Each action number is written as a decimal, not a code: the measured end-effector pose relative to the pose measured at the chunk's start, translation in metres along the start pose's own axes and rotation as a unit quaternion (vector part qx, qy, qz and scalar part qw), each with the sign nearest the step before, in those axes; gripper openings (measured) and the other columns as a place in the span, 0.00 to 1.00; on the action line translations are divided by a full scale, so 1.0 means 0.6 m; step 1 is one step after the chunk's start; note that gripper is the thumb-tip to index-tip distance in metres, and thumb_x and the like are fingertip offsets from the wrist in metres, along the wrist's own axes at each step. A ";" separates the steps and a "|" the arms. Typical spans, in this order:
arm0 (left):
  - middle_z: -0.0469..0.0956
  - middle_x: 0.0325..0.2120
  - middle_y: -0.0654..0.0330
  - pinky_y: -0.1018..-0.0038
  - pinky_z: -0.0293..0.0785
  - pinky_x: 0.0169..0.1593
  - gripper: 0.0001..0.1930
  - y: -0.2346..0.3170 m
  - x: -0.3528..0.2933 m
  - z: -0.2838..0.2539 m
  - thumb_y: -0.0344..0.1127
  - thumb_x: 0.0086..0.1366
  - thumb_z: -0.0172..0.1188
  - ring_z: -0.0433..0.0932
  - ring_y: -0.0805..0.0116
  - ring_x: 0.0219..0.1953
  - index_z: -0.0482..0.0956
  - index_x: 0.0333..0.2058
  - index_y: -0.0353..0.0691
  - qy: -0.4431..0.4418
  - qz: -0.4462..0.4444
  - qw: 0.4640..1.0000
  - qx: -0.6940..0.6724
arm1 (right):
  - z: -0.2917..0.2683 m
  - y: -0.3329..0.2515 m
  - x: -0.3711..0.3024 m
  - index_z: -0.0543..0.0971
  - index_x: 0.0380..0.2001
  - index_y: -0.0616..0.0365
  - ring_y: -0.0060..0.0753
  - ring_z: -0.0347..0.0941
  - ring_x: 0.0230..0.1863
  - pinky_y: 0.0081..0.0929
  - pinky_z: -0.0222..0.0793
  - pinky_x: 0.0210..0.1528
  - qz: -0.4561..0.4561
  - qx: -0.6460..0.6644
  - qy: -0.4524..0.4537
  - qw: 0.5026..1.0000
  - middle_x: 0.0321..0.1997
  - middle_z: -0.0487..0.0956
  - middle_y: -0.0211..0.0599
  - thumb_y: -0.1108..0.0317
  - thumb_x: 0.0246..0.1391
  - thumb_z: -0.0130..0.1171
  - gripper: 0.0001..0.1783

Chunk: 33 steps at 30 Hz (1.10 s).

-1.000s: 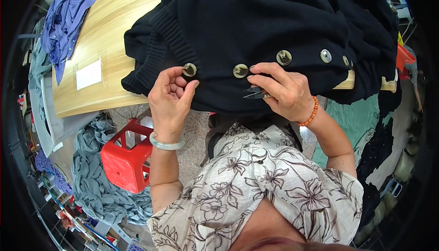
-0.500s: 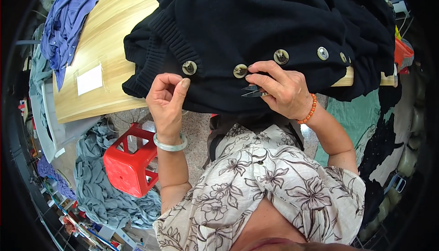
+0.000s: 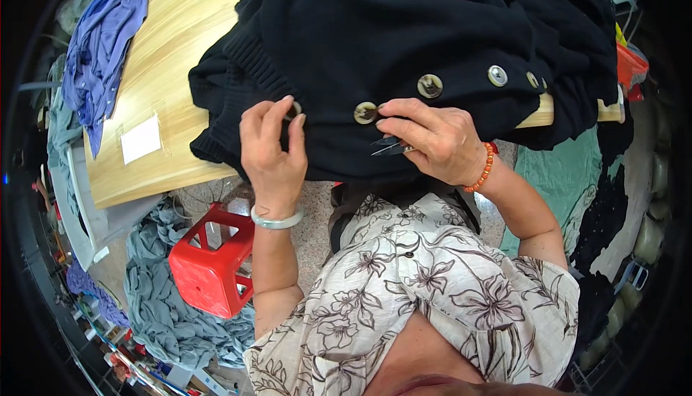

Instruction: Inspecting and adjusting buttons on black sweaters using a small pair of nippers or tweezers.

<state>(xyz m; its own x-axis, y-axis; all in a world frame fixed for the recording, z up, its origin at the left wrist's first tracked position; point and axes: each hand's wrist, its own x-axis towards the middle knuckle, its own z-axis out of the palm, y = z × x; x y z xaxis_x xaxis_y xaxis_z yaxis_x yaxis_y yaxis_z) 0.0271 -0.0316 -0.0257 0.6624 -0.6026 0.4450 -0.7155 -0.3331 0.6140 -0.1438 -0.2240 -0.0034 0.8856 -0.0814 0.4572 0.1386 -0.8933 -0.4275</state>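
Note:
A black knitted cardigan (image 3: 375,42) with ribbed edging lies over the table's near edge, a row of large mottled buttons along its front. In my right hand (image 3: 436,140) is a small pair of dark thread snips (image 3: 389,146), blades pointing left. The thumb and forefinger of that hand come together at the right edge of one button (image 3: 365,112). My left hand (image 3: 272,152) is at the leftmost button (image 3: 292,110), partly covering it. Its thumb and forefinger are apart on either side of the button. Further right are another mottled button (image 3: 429,86) and a paler one (image 3: 497,75).
The wooden table (image 3: 173,57) bears a white paper (image 3: 140,140) and a purple-blue garment (image 3: 108,50). Below its edge stands a red plastic stool (image 3: 209,273) beside heaped grey-blue cloth (image 3: 158,309). Green cloth (image 3: 555,179) lies at the right.
My left hand has risen toward the leftmost button, and its thumb and forefinger have parted. The right hand stays by its button with the snips. The view has shifted slightly.

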 end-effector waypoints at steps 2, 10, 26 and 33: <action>0.77 0.40 0.51 0.65 0.75 0.44 0.15 0.004 0.008 -0.008 0.21 0.55 0.68 0.77 0.53 0.42 0.80 0.43 0.35 0.006 0.018 0.999 0.045 | 0.001 0.005 -0.002 0.84 0.37 0.57 0.32 0.83 0.32 0.24 0.79 0.30 -0.007 0.010 0.001 1.000 0.48 0.84 0.34 0.82 0.35 0.65 0.20; 0.73 0.34 0.53 0.69 0.72 0.33 0.15 0.014 0.027 0.003 0.20 0.51 0.61 0.73 0.61 0.27 0.75 0.40 0.32 0.023 -0.020 1.000 0.004 | -0.016 0.014 0.001 0.82 0.37 0.58 0.31 0.80 0.27 0.25 0.77 0.29 -0.019 -0.003 -0.005 1.000 0.52 0.81 0.32 0.77 0.40 0.66 0.16; 0.75 0.33 0.55 0.62 0.75 0.35 0.05 0.025 -0.015 0.033 0.24 0.53 0.63 0.77 0.53 0.33 0.74 0.27 0.38 0.114 0.043 0.977 0.175 | -0.005 0.003 -0.027 0.82 0.41 0.54 0.31 0.82 0.30 0.26 0.79 0.32 -0.035 0.007 0.010 0.999 0.56 0.80 0.31 0.77 0.37 0.67 0.22; 0.73 0.29 0.55 0.68 0.71 0.29 0.07 0.017 -0.013 0.022 0.18 0.55 0.60 0.75 0.56 0.27 0.73 0.28 0.36 0.096 -0.034 0.995 0.006 | 0.006 0.006 -0.024 0.81 0.36 0.55 0.36 0.81 0.28 0.29 0.79 0.31 -0.037 0.011 0.033 0.999 0.52 0.80 0.32 0.73 0.47 0.64 0.11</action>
<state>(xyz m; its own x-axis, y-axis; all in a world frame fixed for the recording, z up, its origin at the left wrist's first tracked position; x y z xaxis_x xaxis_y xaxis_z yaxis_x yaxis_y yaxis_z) 0.0115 -0.0398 -0.0316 0.7389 -0.4290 0.5197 -0.6693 -0.3777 0.6398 -0.1547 -0.2245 -0.0143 0.8416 -0.0460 0.5381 0.2120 -0.8882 -0.4075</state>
